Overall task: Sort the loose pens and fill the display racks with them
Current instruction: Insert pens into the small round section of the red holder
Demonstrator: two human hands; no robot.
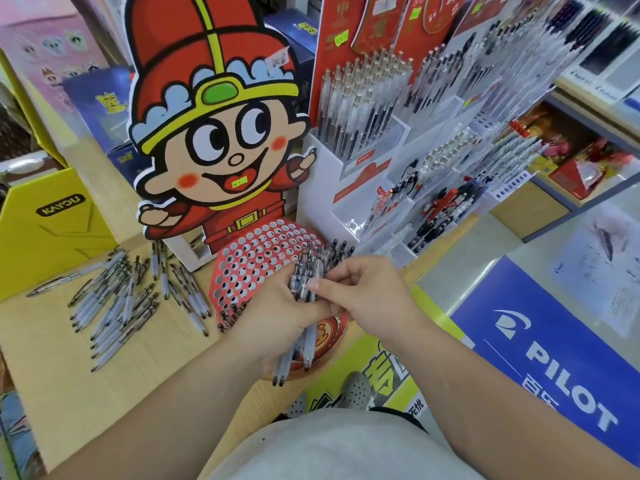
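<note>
Red round perforated rack (256, 263) — few dark-topped pens (341, 249) upright at far edge. Above it, bundle of clear-barrelled pens (306, 277) gripped in left hand (273, 320), pinched by right hand (363, 296). Loose pens (117, 303) strewn on pale wooden counter (104, 393).

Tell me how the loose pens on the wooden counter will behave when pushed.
The loose pens look round-barrelled, so they would probably roll on the flat counter. Overlapping in a heap, they likely shift together. Slim bodies suggest light weight.
</note>
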